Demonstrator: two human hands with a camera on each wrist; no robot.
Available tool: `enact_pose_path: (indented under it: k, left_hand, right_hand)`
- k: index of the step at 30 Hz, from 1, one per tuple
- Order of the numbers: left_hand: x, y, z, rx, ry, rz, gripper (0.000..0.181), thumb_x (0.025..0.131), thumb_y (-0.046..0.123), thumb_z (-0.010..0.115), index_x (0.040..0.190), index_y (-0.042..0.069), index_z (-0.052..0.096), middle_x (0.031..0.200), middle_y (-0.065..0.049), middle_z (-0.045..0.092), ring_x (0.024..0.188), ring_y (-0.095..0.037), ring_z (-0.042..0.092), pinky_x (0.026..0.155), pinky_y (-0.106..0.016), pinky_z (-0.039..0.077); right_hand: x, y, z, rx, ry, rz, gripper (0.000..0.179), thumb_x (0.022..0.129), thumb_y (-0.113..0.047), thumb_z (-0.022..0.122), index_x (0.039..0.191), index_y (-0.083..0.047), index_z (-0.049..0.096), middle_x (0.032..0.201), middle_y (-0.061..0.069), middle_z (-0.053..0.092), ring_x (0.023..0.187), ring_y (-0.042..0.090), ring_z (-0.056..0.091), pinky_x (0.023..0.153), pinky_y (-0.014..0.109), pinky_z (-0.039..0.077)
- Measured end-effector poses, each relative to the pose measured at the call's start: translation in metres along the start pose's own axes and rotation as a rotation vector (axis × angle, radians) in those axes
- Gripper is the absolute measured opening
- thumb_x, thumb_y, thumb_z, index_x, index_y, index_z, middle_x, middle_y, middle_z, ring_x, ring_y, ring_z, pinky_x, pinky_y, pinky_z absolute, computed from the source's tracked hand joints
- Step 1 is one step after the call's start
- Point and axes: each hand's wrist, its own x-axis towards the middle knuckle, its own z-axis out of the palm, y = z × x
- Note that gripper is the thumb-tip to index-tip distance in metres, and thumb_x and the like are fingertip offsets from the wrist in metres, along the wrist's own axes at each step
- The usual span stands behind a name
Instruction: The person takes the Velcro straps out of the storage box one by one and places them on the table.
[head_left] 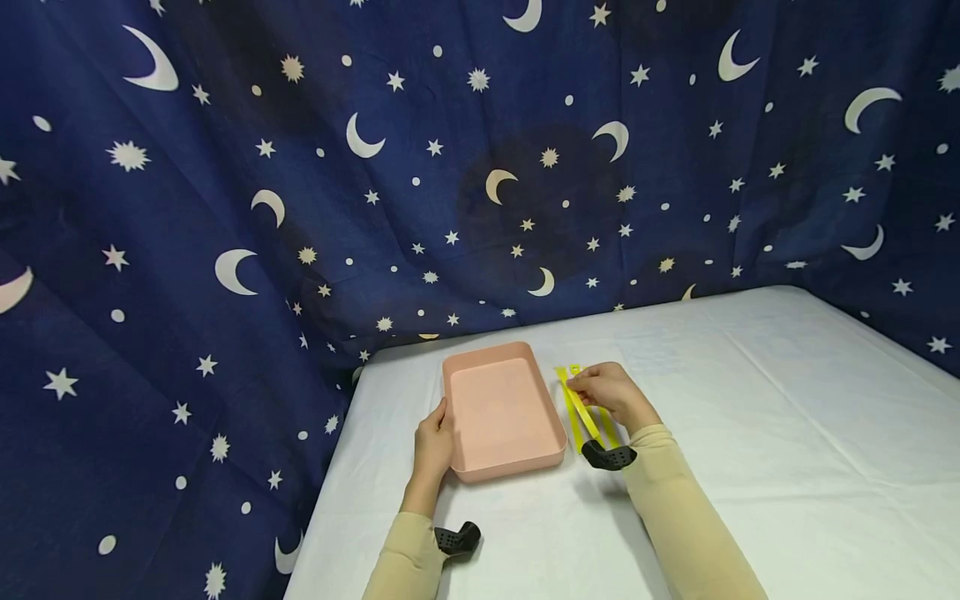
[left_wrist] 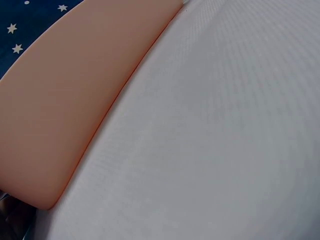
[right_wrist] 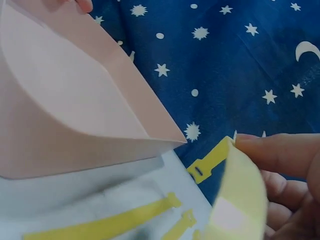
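A shallow pink tray [head_left: 498, 408] lies on the white table in the head view. My left hand [head_left: 433, 442] holds its left side, and in the right wrist view a fingertip laps over the rim. To the right of the tray, my right hand [head_left: 611, 392] pinches a yellow strap [right_wrist: 240, 187] with a slotted head, a hook-and-loop cable tie by its look. Its length hangs from my thumb and fingers. Several similar yellow straps [right_wrist: 107, 225] lie on the cloth beneath that hand. The left wrist view shows the outer wall of the tray [left_wrist: 80, 85].
White cloth [head_left: 750, 450] covers the table, which reaches far to the right. Behind and to the left hangs a dark blue curtain [head_left: 420, 225] with moons and stars. A black wrist mount sits on each sleeve.
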Motion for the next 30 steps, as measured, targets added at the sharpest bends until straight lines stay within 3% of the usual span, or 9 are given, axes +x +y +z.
enact_pose_path:
  k: [10,30]
  left_hand:
    - [0.004,-0.003,0.000,-0.003,0.001,-0.011,0.043,0.106,0.013,0.046,0.147,0.000,0.046,0.150,-0.019,0.048,0.141,-0.038,0.043,0.115,-0.052,0.039]
    - [0.002,-0.001,-0.001,-0.008,-0.016,-0.014,0.044,0.107,0.014,0.045,0.148,0.000,0.044,0.151,-0.019,0.047,0.142,-0.039,0.042,0.115,-0.053,0.039]
  right_hand:
    - [-0.002,0.000,-0.014,-0.010,0.015,0.028,0.027,0.098,-0.013,0.063,0.112,0.010,0.062,0.081,0.000,0.060,0.069,0.010,0.054,0.063,0.022,0.054]
    - [-0.001,0.002,-0.017,-0.003,0.020,0.040,0.027,0.098,-0.012,0.063,0.112,0.011,0.061,0.084,0.002,0.062,0.067,0.008,0.054,0.062,0.021,0.054]
